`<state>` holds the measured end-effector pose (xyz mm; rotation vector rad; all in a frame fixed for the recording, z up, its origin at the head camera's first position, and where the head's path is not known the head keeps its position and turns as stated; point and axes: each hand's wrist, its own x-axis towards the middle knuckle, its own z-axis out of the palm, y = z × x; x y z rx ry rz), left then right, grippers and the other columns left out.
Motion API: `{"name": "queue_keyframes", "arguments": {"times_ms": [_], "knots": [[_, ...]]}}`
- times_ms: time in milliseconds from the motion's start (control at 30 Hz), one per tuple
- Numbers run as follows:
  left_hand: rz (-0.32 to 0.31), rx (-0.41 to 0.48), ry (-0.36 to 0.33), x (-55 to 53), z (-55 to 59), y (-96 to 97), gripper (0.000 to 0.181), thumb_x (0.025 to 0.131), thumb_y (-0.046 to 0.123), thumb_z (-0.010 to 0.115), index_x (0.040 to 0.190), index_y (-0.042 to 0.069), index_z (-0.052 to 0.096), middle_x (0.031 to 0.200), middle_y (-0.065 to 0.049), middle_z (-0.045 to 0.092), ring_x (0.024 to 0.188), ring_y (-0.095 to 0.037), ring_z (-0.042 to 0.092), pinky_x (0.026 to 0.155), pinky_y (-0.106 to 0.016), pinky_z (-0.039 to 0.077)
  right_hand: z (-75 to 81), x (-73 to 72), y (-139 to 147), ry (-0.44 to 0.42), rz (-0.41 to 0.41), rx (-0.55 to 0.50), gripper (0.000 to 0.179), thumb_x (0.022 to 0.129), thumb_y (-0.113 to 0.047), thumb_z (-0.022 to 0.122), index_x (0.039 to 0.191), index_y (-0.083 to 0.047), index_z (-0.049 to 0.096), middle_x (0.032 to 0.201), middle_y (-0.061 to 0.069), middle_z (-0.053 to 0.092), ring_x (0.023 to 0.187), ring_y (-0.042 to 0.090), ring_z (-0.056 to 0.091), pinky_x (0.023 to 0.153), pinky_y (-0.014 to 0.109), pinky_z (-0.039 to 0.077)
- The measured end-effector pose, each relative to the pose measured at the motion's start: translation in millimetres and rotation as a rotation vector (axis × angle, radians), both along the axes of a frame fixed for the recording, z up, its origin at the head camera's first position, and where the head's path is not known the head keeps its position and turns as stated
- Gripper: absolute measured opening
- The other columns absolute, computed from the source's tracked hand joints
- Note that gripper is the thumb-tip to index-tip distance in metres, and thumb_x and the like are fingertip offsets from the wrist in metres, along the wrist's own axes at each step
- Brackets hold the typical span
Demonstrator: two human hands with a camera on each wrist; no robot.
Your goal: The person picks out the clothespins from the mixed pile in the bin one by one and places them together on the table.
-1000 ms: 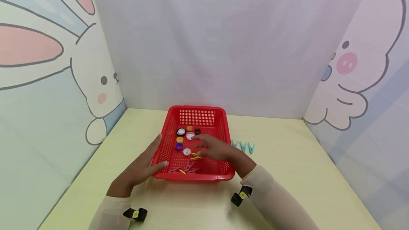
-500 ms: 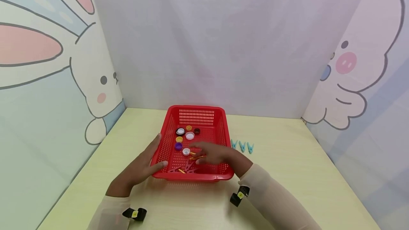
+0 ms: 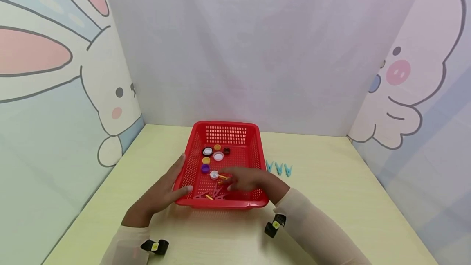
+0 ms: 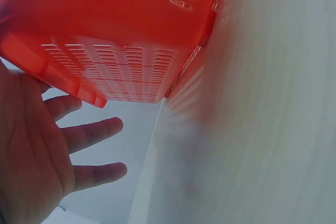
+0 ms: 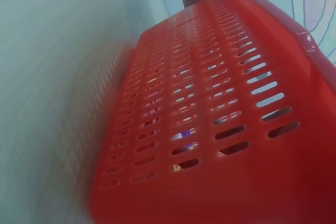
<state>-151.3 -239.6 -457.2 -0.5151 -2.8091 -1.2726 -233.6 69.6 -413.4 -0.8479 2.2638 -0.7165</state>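
Observation:
In the head view, a red basket (image 3: 229, 204) holds bottle caps and clothespins. My left hand (image 3: 162, 193) rests at its left rim, thumb over the edge; the left wrist view shows the fingers (image 4: 94, 135) straight and spread under the rim. Inside the basket, my right hand (image 3: 241, 178) is over the yellow clothespin (image 3: 222, 177), fingers bent near it; the fingertips are partly hidden, so a grip on it is unclear. Dark pink clothespins (image 3: 217, 191) lie near the front wall. Beside them are a white cap (image 3: 214, 174) and a purple cap (image 3: 205, 169).
Three light-blue clothespins (image 3: 279, 169) lie in a row on the table (image 3: 331, 199), right of the basket. Further caps, including a yellow cap (image 3: 206, 160) and a brown cap (image 3: 226, 151), sit toward the basket's back. A white curtain (image 3: 235, 52) hangs behind.
My right hand has come down and toward me inside the basket, from above the caps to the yellow clothespins, its fingers drawing closer together. The left hand stays at the rim.

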Motion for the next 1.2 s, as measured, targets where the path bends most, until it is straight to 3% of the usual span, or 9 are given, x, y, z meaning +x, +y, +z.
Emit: {"name": "queue_keyframes", "arguments": {"times_ms": [200,633,1200], "knots": [[-0.001,-0.004,0.003,-0.3,-0.2,-0.2,0.119,0.093,0.051,0.079,0.177,0.016,0.003,0.18,-0.019,0.022,0.147,-0.044,0.048,0.089,-0.042,0.07,1.1,0.4,-0.6,0.033,-0.012,0.014,0.075,0.095,-0.004,0.079,0.164,-0.018,0.05,0.16,0.009,0.059,0.151,0.035,0.054,0.113,0.057,0.058],[-0.008,0.012,0.003,-1.3,-0.7,-0.7,0.119,0.093,0.05,0.08,0.178,0.017,0.003,0.178,-0.019,0.025,0.144,-0.042,0.051,0.088,-0.04,0.07,1.3,0.9,-2.7,0.049,-0.154,0.041,0.066,0.092,-0.004,0.083,0.154,-0.014,0.061,0.146,0.011,0.066,0.129,0.031,0.063,0.108,0.059,0.061],[-0.003,0.012,0.0,-0.9,-2.1,-0.4,0.12,0.093,0.05,0.08,0.177,0.017,0.003,0.178,-0.019,0.025,0.144,-0.042,0.05,0.088,-0.041,0.07,1.0,2.3,-3.4,0.039,-0.15,0.054,0.061,0.092,-0.011,0.085,0.149,-0.013,0.064,0.143,0.012,0.069,0.133,0.034,0.067,0.11,0.059,0.06]]}}
